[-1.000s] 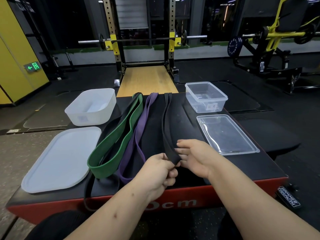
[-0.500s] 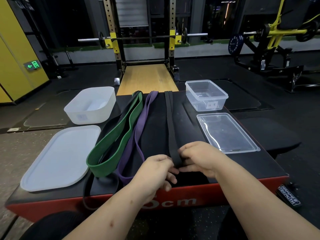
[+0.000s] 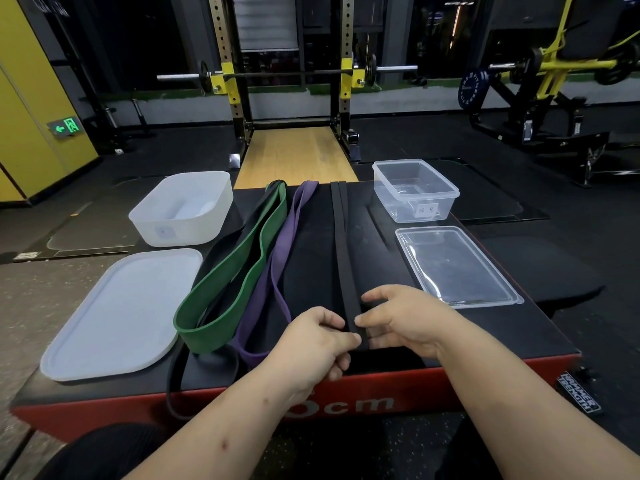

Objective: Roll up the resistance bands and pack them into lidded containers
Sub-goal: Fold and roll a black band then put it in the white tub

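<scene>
A narrow black band lies straight down the middle of the black-topped box. Its near end sits between my two hands. My left hand pinches that end from the left, and my right hand pinches it from the right with fingers curled over the strap. To the left lie a purple band, a wide green band and another black band that hangs over the front edge. A white tub and its white lid are at the left; a clear tub and clear lid are at the right.
The box has a red front face close to my knees. A squat rack with a barbell and a wooden platform stand behind it. Yellow gym machines are at the back right, a yellow wall at the left.
The black band's near end was lifted and slanted; it now lies flat and straight on the box, and both hands have lowered onto it.
</scene>
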The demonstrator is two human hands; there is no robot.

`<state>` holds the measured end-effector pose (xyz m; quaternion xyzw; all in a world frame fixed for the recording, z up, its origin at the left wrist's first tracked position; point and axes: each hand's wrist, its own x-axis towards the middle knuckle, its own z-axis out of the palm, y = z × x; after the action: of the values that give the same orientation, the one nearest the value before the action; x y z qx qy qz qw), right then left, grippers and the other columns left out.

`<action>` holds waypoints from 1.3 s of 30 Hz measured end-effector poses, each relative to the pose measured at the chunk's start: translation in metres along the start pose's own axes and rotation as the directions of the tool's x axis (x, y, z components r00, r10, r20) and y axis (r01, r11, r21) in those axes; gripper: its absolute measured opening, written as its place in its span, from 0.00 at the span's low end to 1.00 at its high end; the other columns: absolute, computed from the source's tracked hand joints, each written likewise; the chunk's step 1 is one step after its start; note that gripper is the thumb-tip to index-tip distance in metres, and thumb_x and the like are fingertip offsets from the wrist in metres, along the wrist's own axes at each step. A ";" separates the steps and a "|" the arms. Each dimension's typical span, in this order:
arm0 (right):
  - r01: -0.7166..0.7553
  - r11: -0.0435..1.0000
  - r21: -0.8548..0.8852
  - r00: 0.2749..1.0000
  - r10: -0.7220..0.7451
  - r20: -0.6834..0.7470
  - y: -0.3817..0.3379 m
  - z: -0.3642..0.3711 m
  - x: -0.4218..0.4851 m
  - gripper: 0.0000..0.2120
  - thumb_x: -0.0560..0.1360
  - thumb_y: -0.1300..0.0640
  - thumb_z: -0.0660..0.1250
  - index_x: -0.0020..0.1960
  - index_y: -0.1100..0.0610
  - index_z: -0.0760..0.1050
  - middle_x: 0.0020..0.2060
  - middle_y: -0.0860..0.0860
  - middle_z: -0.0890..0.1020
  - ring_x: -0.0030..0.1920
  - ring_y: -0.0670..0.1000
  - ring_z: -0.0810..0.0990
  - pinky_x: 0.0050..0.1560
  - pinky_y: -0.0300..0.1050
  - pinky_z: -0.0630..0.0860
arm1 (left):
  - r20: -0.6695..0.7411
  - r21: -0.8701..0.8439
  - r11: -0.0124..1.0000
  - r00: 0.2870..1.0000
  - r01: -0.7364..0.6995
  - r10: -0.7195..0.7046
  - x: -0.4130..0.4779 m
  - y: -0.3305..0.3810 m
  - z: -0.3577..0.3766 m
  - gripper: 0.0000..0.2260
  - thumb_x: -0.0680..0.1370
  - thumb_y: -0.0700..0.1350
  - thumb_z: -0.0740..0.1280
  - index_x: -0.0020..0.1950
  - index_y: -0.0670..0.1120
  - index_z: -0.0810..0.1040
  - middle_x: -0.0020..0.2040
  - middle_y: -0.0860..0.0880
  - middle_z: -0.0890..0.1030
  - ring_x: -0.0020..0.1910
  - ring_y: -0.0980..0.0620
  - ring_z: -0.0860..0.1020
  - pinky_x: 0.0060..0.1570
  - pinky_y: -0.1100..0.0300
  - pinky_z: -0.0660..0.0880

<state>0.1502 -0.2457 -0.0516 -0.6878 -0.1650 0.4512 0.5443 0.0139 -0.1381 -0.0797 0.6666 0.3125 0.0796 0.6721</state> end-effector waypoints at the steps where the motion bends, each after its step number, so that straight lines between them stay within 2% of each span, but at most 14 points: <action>1: 0.002 1.000 -0.002 1.000 -0.002 0.008 -0.001 0.001 0.000 0.19 0.76 0.68 0.72 0.64 0.60 0.73 0.44 0.59 0.86 0.38 0.55 0.88 0.40 0.50 0.85 | 0.010 -0.003 1.000 1.000 0.005 -0.005 0.001 0.000 0.000 0.13 0.77 0.41 0.74 0.58 0.42 0.76 0.31 0.44 0.78 0.26 0.48 0.70 0.25 0.59 0.68; 4: 0.022 1.000 -0.021 1.000 -0.021 0.019 -0.002 0.001 0.001 0.05 0.79 0.62 0.71 0.54 0.62 0.79 0.34 0.54 0.86 0.34 0.52 0.86 0.38 0.48 0.84 | 0.066 0.004 1.000 0.998 0.015 -0.015 0.002 0.000 -0.001 0.12 0.77 0.41 0.73 0.59 0.43 0.77 0.31 0.44 0.77 0.27 0.49 0.70 0.25 0.59 0.68; 6: 0.034 0.999 -0.004 0.999 -0.034 0.014 -0.003 0.004 0.001 0.06 0.79 0.62 0.72 0.53 0.64 0.79 0.30 0.51 0.84 0.31 0.49 0.85 0.34 0.45 0.82 | 0.080 0.008 1.000 0.997 0.001 -0.002 0.003 0.004 0.000 0.12 0.77 0.41 0.73 0.59 0.43 0.78 0.31 0.44 0.77 0.27 0.48 0.70 0.24 0.59 0.67; 8: 0.054 0.998 0.020 0.998 -0.054 -0.022 -0.002 0.006 0.004 0.06 0.78 0.64 0.72 0.53 0.62 0.77 0.31 0.52 0.83 0.30 0.49 0.84 0.32 0.44 0.81 | 0.065 -0.021 1.000 0.998 -0.014 0.016 0.004 0.011 0.000 0.11 0.77 0.41 0.73 0.58 0.40 0.79 0.35 0.44 0.78 0.29 0.48 0.74 0.24 0.59 0.67; 12: 0.077 0.997 -0.014 0.997 -0.077 -0.028 -0.001 -0.001 0.010 0.06 0.77 0.63 0.73 0.46 0.57 0.76 0.38 0.55 0.84 0.38 0.51 0.85 0.33 0.44 0.79 | 0.054 -0.048 0.997 0.997 -0.056 0.059 0.009 0.019 0.000 0.12 0.81 0.47 0.69 0.56 0.39 0.81 0.41 0.45 0.81 0.34 0.49 0.79 0.24 0.59 0.69; 16: 0.094 0.992 -0.079 0.994 -0.098 -0.051 0.002 -0.002 0.017 0.07 0.76 0.61 0.75 0.43 0.56 0.78 0.31 0.51 0.81 0.29 0.47 0.79 0.29 0.41 0.75 | 0.063 -0.028 0.999 0.997 -0.032 0.034 0.018 0.014 0.002 0.11 0.83 0.43 0.66 0.57 0.34 0.79 0.39 0.46 0.77 0.31 0.50 0.76 0.24 0.60 0.68; 19: 0.115 0.970 -0.216 0.986 -0.137 -0.093 0.006 -0.004 0.024 0.08 0.74 0.58 0.76 0.37 0.55 0.82 0.31 0.52 0.80 0.31 0.48 0.78 0.30 0.43 0.73 | 0.080 -0.012 1.000 0.997 -0.003 0.004 0.024 0.010 -0.001 0.11 0.81 0.40 0.68 0.55 0.31 0.77 0.36 0.43 0.73 0.29 0.51 0.72 0.25 0.60 0.66; 20: 0.120 0.958 -0.259 0.983 -0.150 -0.102 0.004 -0.004 0.025 0.07 0.74 0.57 0.76 0.38 0.55 0.83 0.33 0.53 0.81 0.33 0.49 0.79 0.30 0.44 0.73 | 0.085 -0.015 1.000 0.996 -0.002 0.003 0.026 0.011 -0.003 0.09 0.80 0.40 0.69 0.52 0.32 0.77 0.35 0.43 0.72 0.28 0.52 0.71 0.24 0.60 0.66; 22: 0.123 0.960 -0.252 0.980 -0.158 -0.121 0.002 -0.004 0.029 0.03 0.75 0.56 0.76 0.47 0.55 0.83 0.38 0.55 0.84 0.36 0.50 0.80 0.30 0.45 0.74 | 0.105 -0.023 1.000 0.994 -0.010 0.012 0.028 0.012 -0.004 0.05 0.79 0.39 0.71 0.47 0.39 0.77 0.35 0.44 0.71 0.28 0.53 0.70 0.24 0.61 0.64; 25: 0.144 0.978 -0.150 0.974 -0.167 -0.153 -0.004 -0.003 0.040 0.16 0.75 0.57 0.76 0.60 0.53 0.77 0.48 0.57 0.85 0.41 0.51 0.83 0.35 0.42 0.79 | 0.145 -0.042 0.999 0.989 -0.020 0.026 0.032 0.014 -0.008 0.07 0.79 0.38 0.71 0.43 0.44 0.75 0.32 0.47 0.71 0.28 0.54 0.69 0.23 0.62 0.61; 31: 0.132 0.987 0.089 0.985 -0.120 -0.128 -0.012 0.004 0.054 0.11 0.76 0.64 0.74 0.57 0.60 0.76 0.44 0.57 0.84 0.36 0.52 0.85 0.41 0.47 0.80 | 0.211 -0.028 0.999 0.976 -0.041 0.046 0.030 0.021 -0.011 0.06 0.79 0.39 0.71 0.44 0.43 0.75 0.32 0.47 0.71 0.28 0.53 0.69 0.24 0.62 0.62; 35: 0.124 0.987 0.103 0.981 -0.106 -0.163 -0.006 0.005 0.058 0.12 0.76 0.64 0.75 0.57 0.58 0.78 0.49 0.56 0.84 0.48 0.52 0.83 0.48 0.45 0.78 | 0.227 0.210 0.977 0.974 -0.025 -0.024 0.035 0.037 -0.018 0.10 0.81 0.46 0.70 0.50 0.39 0.79 0.34 0.42 0.79 0.26 0.50 0.73 0.25 0.61 0.70; 37: 0.120 0.987 0.108 0.982 -0.101 -0.161 -0.004 0.005 0.056 0.13 0.76 0.63 0.75 0.58 0.57 0.78 0.48 0.53 0.84 0.46 0.48 0.82 0.43 0.40 0.76 | 0.158 0.267 0.963 0.987 -0.026 -0.017 0.044 0.049 -0.022 0.11 0.83 0.45 0.68 0.53 0.37 0.80 0.38 0.42 0.82 0.28 0.51 0.77 0.27 0.60 0.75; 39: 0.122 0.979 0.163 0.984 -0.097 -0.152 -0.003 0.004 0.054 0.13 0.77 0.65 0.73 0.60 0.58 0.77 0.45 0.53 0.84 0.39 0.45 0.85 0.36 0.36 0.77 | 0.041 0.322 0.945 0.998 -0.063 0.053 0.057 0.059 -0.024 0.10 0.83 0.46 0.66 0.52 0.40 0.81 0.40 0.42 0.85 0.32 0.48 0.80 0.34 0.55 0.79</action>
<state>0.1764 -0.2032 -0.0726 -0.6587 -0.1239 0.3825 0.6359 0.0648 -0.0824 -0.0396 0.7775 0.2910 0.0366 0.5563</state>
